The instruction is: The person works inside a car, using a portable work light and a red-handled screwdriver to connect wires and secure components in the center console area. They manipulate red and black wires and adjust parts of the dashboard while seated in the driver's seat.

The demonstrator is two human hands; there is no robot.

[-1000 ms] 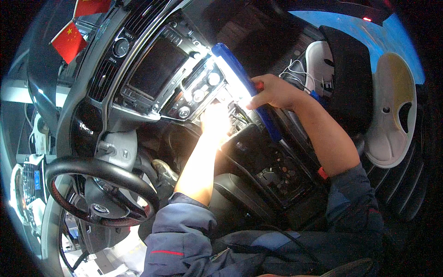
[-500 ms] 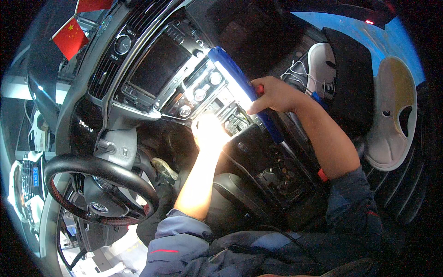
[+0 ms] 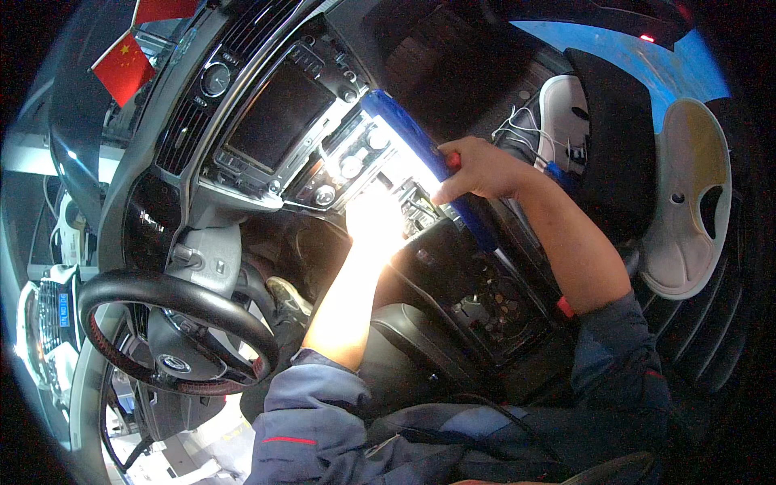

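Observation:
My right hand (image 3: 477,167) is wrapped round a blue work light (image 3: 404,128), thumb toward its lit side. The bright strip faces the car's centre console. My left hand (image 3: 374,217) reaches to the opened part of the console (image 3: 419,212), below the round knobs of the control panel (image 3: 351,166). Glare washes out that hand, so its fingers, and whether they hold anything, do not show. Above the panel sits the dark display screen (image 3: 279,109). Close to my left hand, bare inner parts of the console show in the light.
The steering wheel (image 3: 178,331) is at the left. Lower on the console is an open dark compartment (image 3: 497,315) with small bits inside. White earphone cables lie by a light-coloured panel (image 3: 563,121) at the right. A grey and tan trim piece (image 3: 687,202) stands farther right. Red flags (image 3: 125,69) rest on the dashboard.
My left hand has shifted slightly up and right, deeper into the glare at the console opening. The work light has moved a little down and left in my right hand.

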